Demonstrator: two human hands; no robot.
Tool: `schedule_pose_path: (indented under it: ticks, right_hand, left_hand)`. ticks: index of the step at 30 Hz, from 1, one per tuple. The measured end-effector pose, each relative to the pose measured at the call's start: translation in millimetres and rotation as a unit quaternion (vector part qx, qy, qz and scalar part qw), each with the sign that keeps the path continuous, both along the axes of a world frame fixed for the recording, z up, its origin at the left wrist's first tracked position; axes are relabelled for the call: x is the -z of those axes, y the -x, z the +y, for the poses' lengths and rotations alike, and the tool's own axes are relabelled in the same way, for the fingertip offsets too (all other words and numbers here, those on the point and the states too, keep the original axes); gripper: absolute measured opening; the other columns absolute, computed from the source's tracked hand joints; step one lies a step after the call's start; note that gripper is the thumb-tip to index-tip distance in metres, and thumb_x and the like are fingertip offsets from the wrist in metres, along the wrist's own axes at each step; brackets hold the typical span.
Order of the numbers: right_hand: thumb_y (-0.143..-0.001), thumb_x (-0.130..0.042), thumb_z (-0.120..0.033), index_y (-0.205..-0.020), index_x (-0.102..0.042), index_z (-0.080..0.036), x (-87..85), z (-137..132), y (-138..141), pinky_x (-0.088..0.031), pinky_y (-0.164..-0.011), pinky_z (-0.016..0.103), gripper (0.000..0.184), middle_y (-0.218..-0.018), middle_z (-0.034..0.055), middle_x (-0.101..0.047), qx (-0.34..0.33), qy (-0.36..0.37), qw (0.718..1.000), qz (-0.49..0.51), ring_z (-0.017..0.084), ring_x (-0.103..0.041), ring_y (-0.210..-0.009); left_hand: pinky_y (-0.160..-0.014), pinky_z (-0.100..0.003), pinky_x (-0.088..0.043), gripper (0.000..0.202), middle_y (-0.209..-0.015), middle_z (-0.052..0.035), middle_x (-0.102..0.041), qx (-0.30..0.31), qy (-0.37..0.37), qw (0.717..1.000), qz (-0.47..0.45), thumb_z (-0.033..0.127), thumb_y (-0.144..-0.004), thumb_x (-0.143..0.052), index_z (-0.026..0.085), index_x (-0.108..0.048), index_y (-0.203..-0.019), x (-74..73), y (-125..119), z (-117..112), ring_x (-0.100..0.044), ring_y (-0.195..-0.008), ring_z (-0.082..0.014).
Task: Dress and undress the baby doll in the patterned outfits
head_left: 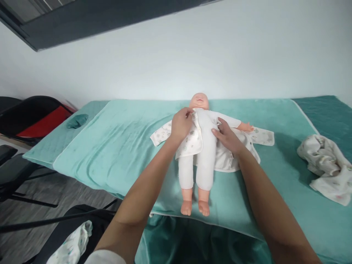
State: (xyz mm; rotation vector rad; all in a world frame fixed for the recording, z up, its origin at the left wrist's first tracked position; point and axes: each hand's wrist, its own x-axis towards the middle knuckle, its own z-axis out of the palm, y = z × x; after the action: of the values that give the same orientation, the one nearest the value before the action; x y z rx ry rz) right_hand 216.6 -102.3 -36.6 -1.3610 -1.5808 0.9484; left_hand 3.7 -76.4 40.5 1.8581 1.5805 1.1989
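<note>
A baby doll [205, 146] with a white cloth body lies on its back, head away from me. A white patterned baby shirt [192, 143] covers the left part of its chest. The shirt's other half lies spread under and beside the doll, its sleeve flat beyond the doll's bare hand on the right. At the shirt's edge near the doll's neck, my left hand [182, 124] is closed in a pinch on the fabric. My right hand [227, 137] rests against the doll's right-hand side, thumb and forefinger apart; its other fingers are partly hidden.
The doll lies on a massage bed with a turquoise cover [123, 139]. Crumpled white patterned cloth [321, 157] sits at the right. Black chairs [16, 168] stand at the left, and another patterned cloth [73, 245] lies low in front. A wall [247, 55] rises behind.
</note>
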Motion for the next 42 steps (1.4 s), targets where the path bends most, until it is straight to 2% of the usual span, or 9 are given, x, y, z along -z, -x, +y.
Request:
schedule_pose_path:
  ticks: [6, 8, 12, 18, 22, 26, 30, 35, 42]
  right_hand:
    - [-0.093, -0.052, -0.058, -0.107, -0.070, -0.021, -13.8, -0.2, -19.5, -0.054, -0.084, 0.039, 0.043, -0.078, 0.0032, -0.070, 0.169, -0.024, 0.985, -0.022, 0.022, -0.067, -0.076]
    - [-0.092, -0.051, -0.049, -0.093, -0.068, -0.020, -16.4, 3.3, -33.4, -0.053, -0.085, 0.037, 0.033, -0.084, 0.0051, -0.071, 0.276, -0.068, 0.959, -0.013, 0.022, -0.067, -0.081]
    - [-0.084, -0.056, -0.038, -0.104, -0.064, -0.019, -12.8, 12.8, -58.2, -0.048, -0.100, 0.042, 0.028, -0.118, 0.0123, -0.068, 0.395, -0.080, 0.915, -0.015, 0.026, -0.062, -0.114]
    - [-0.082, -0.053, -0.038, -0.115, -0.057, -0.021, -0.1, 21.2, -73.1, -0.055, -0.089, 0.041, 0.037, -0.117, 0.0114, -0.067, 0.363, 0.015, 0.928, 0.085, 0.026, -0.067, -0.105]
    - [-0.073, -0.046, -0.018, -0.117, -0.053, -0.023, 0.1, 18.7, -86.8, -0.056, -0.091, 0.037, 0.045, -0.136, 0.0124, -0.060, 0.334, -0.015, 0.939, 0.081, 0.022, -0.062, -0.124]
    - [-0.070, -0.044, -0.015, -0.121, -0.051, -0.021, -5.9, 14.1, -99.1, -0.056, -0.085, 0.035, 0.052, -0.143, 0.0154, -0.055, 0.342, 0.014, 0.939, 0.021, 0.021, -0.065, -0.120]
    - [-0.075, -0.058, -0.032, -0.087, -0.063, -0.020, -12.0, 10.3, -91.4, -0.052, -0.083, 0.045, 0.018, -0.098, 0.0143, -0.071, 0.325, 0.074, 0.938, -0.097, 0.031, -0.068, -0.095]
    - [-0.073, -0.067, -0.056, -0.061, -0.056, -0.024, -16.8, 7.0, -77.1, -0.045, -0.073, 0.040, 0.036, -0.071, 0.0066, -0.064, 0.189, 0.146, 0.936, -0.258, 0.028, -0.062, -0.077]
    - [-0.071, -0.060, -0.050, -0.064, -0.034, -0.030, -19.9, 8.7, -97.0, -0.040, -0.057, 0.036, 0.034, -0.056, -0.0027, -0.035, 0.276, 0.042, 0.951, 0.135, 0.019, -0.044, -0.057]
  left_hand:
    - [-0.093, -0.038, -0.052, 0.026, -0.112, -0.0054, -0.075, 0.059, -0.009, 0.992, 0.112, 0.026, -0.100, -0.043, 0.022, -0.067, -0.109, 9.6, -10.7, 7.8, -0.068, -0.102, -0.0226]
    - [-0.090, -0.038, -0.052, 0.028, -0.113, -0.0064, -0.075, 0.064, -0.006, 0.986, 0.154, 0.026, -0.101, -0.042, 0.022, -0.066, -0.114, 2.0, -21.0, 11.5, -0.068, -0.105, -0.0239]
    - [-0.096, -0.038, -0.048, 0.029, -0.126, -0.0107, -0.069, 0.106, -0.033, 0.954, 0.277, 0.021, -0.100, -0.043, 0.018, -0.064, -0.120, -12.8, -54.3, 17.7, -0.061, -0.121, -0.0263]
    - [-0.092, -0.037, -0.048, 0.028, -0.126, -0.0122, -0.066, 0.270, 0.014, 0.847, 0.457, 0.020, -0.097, -0.050, 0.017, -0.061, -0.123, -6.8, -125.2, 27.6, -0.061, -0.119, -0.0266]
    - [-0.094, -0.039, -0.045, 0.029, -0.123, -0.0127, -0.066, 0.283, -0.002, 0.823, 0.493, 0.016, -0.097, -0.047, 0.017, -0.061, -0.123, 10.7, -150.5, 42.7, -0.063, -0.118, -0.0263]
    - [-0.092, -0.038, -0.044, 0.037, -0.124, -0.0129, -0.066, 0.253, -0.008, 0.824, 0.506, 0.011, -0.093, -0.052, 0.017, -0.056, -0.130, 12.3, -144.8, 56.9, -0.063, -0.116, -0.0256]
    - [-0.090, -0.040, -0.044, 0.046, -0.125, -0.0143, -0.064, 0.237, -0.035, 0.829, 0.505, 0.005, -0.090, -0.050, 0.016, -0.051, -0.135, -1.5, -127.7, 60.1, -0.061, -0.117, -0.0274]
    - [-0.091, -0.041, -0.042, 0.043, -0.121, -0.0127, -0.066, 0.243, -0.044, 0.822, 0.513, 0.003, -0.089, -0.048, 0.019, -0.056, -0.128, -13.4, -110.3, 53.6, -0.060, -0.116, -0.0279]
    - [-0.096, -0.043, -0.039, 0.037, -0.118, -0.0112, -0.069, 0.217, -0.036, 0.819, 0.531, 0.003, -0.090, -0.048, 0.020, -0.064, -0.119, -18.9, -94.6, 40.0, -0.058, -0.115, -0.0270]
